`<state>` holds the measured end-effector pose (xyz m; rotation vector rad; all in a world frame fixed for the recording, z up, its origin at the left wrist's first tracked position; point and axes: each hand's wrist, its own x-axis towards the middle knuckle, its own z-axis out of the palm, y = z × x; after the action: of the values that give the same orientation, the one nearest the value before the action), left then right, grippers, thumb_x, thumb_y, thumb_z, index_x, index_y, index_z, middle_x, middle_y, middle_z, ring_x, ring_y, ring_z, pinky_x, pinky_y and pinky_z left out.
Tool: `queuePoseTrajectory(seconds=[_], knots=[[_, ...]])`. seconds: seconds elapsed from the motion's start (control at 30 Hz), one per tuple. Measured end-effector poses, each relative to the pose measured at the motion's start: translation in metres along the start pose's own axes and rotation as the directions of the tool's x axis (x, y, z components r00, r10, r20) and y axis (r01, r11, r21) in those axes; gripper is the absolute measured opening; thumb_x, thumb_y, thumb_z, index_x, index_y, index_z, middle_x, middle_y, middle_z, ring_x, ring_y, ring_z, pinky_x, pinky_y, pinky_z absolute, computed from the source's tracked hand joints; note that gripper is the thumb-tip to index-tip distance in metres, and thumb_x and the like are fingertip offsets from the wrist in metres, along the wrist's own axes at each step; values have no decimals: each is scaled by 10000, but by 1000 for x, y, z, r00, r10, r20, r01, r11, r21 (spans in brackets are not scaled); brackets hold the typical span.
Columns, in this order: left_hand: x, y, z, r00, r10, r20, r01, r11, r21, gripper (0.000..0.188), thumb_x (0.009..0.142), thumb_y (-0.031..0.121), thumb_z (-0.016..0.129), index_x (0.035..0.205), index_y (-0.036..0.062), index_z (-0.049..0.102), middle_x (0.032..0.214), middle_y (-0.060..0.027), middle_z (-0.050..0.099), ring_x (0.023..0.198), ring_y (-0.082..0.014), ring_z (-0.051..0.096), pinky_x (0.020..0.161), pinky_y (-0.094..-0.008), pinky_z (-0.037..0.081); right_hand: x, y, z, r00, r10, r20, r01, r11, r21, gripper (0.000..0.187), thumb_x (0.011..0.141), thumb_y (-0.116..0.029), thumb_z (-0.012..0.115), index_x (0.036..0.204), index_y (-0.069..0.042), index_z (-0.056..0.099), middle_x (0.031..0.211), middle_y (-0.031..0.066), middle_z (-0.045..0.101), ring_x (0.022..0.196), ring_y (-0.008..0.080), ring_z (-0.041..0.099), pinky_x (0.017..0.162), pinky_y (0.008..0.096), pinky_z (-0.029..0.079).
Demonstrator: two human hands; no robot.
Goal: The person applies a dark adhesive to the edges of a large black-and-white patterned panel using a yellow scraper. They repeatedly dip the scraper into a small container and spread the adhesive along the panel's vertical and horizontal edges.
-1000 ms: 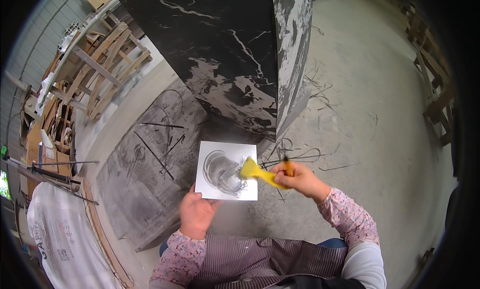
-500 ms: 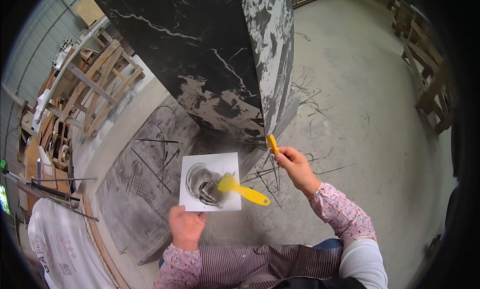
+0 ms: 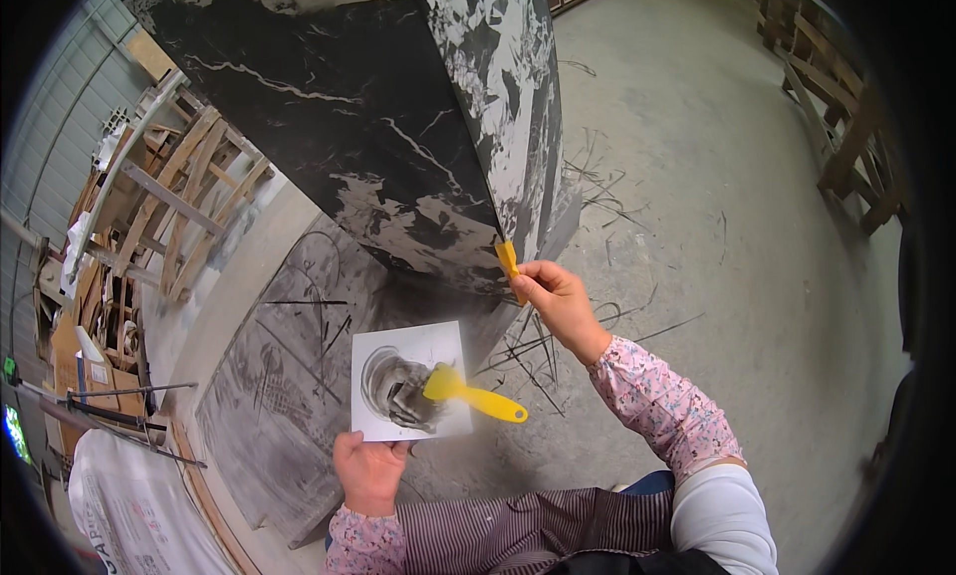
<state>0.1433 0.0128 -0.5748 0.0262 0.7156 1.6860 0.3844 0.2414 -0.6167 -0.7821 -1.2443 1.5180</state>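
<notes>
My left hand [image 3: 370, 472] grips the near edge of a white square board [image 3: 438, 340], its thumb on top and the other fingers partly hidden beneath. Dark grey paste [image 3: 396, 388] is smeared in rings on the board. A yellow putty knife [image 3: 483, 400] lies across the paste, its handle jutting past the right edge. My right hand [image 3: 560, 306] pinches a small orange-yellow scraper [image 3: 508, 260] between thumb and fingers. The scraper's blade is at the lower corner edge of a black stone block [image 3: 329, 127] with white veins and pale smeared patches.
Under the block lies a dusty grey slab [image 3: 269, 396]. Thin dark strips [image 3: 538, 351] are scattered over the concrete floor [image 3: 697, 227]. Wooden frames [image 3: 174, 197] stand at the left and more wood racks [image 3: 836, 107] at the right. A white sack [image 3: 134, 505] sits at lower left.
The view has shifted, so the block appears further left and higher. My right hand has brought the scraper a little up along the block's corner edge. The left hand still holds the board.
</notes>
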Motion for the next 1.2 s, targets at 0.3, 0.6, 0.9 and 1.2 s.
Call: queuePoseTrajectory(seconds=[0.3,0.6,0.9,1.2], knots=[[3,1,-4,1000,-14,12,14,1000,20,603,774,143,516,1355,4,434,1327,-166,540,1187,-333,554,950,-495,516,9,25,-8,992,89,-92,-91,996,-19,159,901,-142,671,902,-2,596,809,10,626,693,64,554,619,213,455],[4,5,-10,1000,-9,19,8,1000,22,605,766,137,531,1350,6,440,1327,-161,542,1194,-325,551,975,-494,499,3,97,-31,976,195,-96,-201,978,-52,169,900,-142,675,886,-4,578,753,22,619,654,70,550,582,216,441],[4,9,-13,999,-12,33,12,1000,7,601,768,131,527,1349,0,440,1330,-164,541,1212,-331,537,986,-501,488,-6,151,-47,944,312,-103,-322,942,-93,150,905,-140,666,886,-15,584,756,23,620,646,75,540,582,222,438],[-2,15,-15,999,38,-30,-38,999,16,585,789,137,516,1353,3,443,1343,-161,535,1218,-333,532,985,-512,481,-7,201,-56,927,355,-123,-365,929,-68,139,916,-146,647,932,-10,625,772,-4,611,676,68,527,611,228,430]])
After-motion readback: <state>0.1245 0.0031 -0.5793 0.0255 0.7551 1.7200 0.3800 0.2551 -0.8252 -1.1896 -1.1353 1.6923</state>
